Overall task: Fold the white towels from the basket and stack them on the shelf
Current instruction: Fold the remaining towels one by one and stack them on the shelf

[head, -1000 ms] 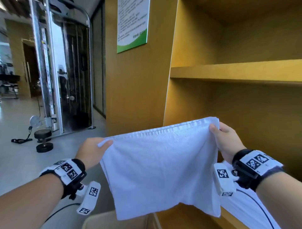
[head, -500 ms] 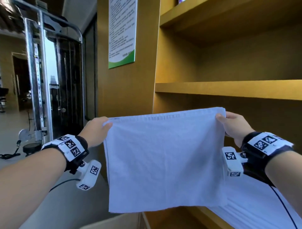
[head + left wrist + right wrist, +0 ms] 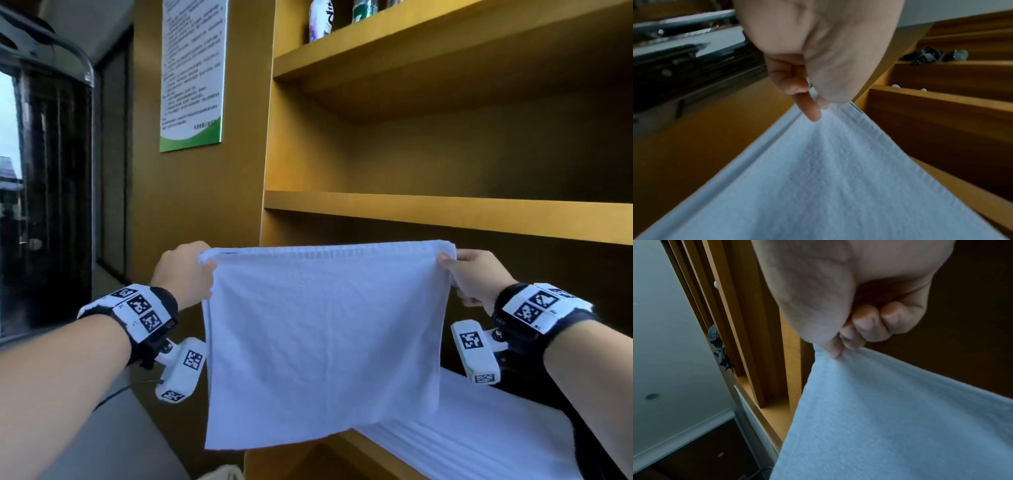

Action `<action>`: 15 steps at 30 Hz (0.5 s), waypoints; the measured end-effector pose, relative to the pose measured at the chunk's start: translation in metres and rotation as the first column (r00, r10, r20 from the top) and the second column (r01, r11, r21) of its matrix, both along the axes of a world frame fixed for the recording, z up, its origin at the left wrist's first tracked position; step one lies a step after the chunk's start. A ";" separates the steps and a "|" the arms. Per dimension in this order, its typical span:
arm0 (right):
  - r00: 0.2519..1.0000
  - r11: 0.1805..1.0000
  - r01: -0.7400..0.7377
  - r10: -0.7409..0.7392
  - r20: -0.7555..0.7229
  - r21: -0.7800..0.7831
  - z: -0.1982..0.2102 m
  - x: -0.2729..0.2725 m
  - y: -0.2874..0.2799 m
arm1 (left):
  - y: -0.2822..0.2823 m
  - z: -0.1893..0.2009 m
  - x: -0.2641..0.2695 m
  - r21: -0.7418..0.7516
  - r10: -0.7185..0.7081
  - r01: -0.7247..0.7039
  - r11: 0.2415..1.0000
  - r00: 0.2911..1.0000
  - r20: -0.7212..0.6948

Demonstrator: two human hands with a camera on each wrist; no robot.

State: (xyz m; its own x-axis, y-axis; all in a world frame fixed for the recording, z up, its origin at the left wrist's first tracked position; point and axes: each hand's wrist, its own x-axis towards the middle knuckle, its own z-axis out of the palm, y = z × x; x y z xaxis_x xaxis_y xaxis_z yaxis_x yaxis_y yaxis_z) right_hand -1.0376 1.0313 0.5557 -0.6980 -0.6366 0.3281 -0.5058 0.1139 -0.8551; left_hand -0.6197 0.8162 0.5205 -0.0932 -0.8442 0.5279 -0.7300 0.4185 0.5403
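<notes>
Hanging flat in the air before the yellow shelf unit (image 3: 445, 212): white towel (image 3: 322, 342), doubled over, hemmed top edge stretched level, bottom edge drooping free. Lying on the lower shelf board behind and right of it: more white towelling (image 3: 479, 445), spread flat, ribbed along its near edge.

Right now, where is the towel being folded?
In the head view the towel hangs centre frame, pinched at its top corners by the left hand and right hand, in front of the yellow shelf unit, above stacked towels.
</notes>
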 end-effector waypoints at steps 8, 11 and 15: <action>0.978 0.997 0.031 -0.015 0.209 -0.071 0.008 -0.004 0.047 | -0.004 -0.007 -0.077 0.142 -0.147 0.284 0.948 0.787 -0.599; 0.970 0.991 0.028 0.005 0.244 -0.134 0.009 -0.006 0.064 | 0.001 -0.007 -0.101 0.124 -0.180 0.341 0.932 0.731 -0.659; 0.980 0.975 0.044 0.000 0.197 -0.218 0.010 -0.010 0.082 | 0.006 -0.001 -0.132 0.021 -0.253 0.404 0.914 0.611 -0.750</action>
